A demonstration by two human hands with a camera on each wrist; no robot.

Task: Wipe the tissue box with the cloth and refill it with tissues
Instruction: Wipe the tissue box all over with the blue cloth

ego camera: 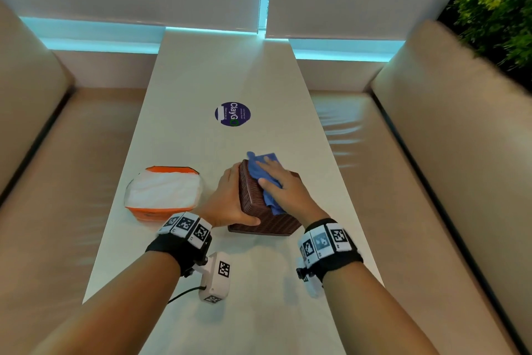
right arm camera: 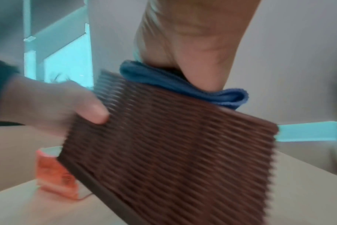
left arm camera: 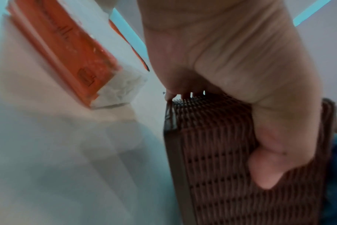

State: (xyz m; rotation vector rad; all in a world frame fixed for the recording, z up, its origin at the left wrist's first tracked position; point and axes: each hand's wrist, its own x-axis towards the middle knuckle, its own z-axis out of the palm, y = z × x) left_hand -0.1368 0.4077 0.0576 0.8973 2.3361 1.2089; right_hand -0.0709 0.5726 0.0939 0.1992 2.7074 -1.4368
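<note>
A brown woven tissue box (ego camera: 253, 199) (left arm camera: 231, 159) (right arm camera: 173, 144) stands tilted on the white table (ego camera: 201, 89). My left hand (ego camera: 227, 199) (left arm camera: 231, 76) grips its left side, thumb on the near face. My right hand (ego camera: 283, 186) (right arm camera: 192, 45) lies flat on a blue cloth (ego camera: 266, 176) (right arm camera: 183, 85) and presses it onto the box's top. An orange pack of white tissues (ego camera: 162, 190) (left arm camera: 71, 50) (right arm camera: 54, 173) lies on the table left of the box.
A round purple sticker (ego camera: 232, 114) sits on the table beyond the box. Beige benches (ego camera: 72, 167) run along both sides of the table. A green plant (ego camera: 501, 3) stands at the far right. Blinds cover the window behind.
</note>
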